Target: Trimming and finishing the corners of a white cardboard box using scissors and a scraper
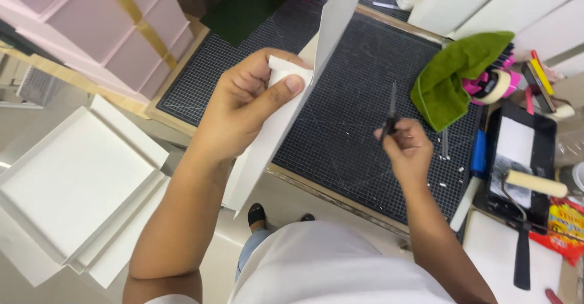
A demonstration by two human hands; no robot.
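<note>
My left hand (246,100) grips a tall white cardboard sheet (328,30) held upright on edge above the black gridded cutting mat (340,127), thumb pressed on a folded flap near its middle. My right hand (407,149) holds a thin dark blade or craft knife (392,106) pointing upward, a little to the right of the sheet and apart from it. Small white offcuts lie on the mat by my right hand.
A green cloth (453,79) and a tape roll (496,85) lie at the mat's right. A black tray with a paint roller (535,182) sits further right. White folded box trays (79,188) are stacked at the left; pink boxes (103,24) with a gold ribbon stand at the upper left.
</note>
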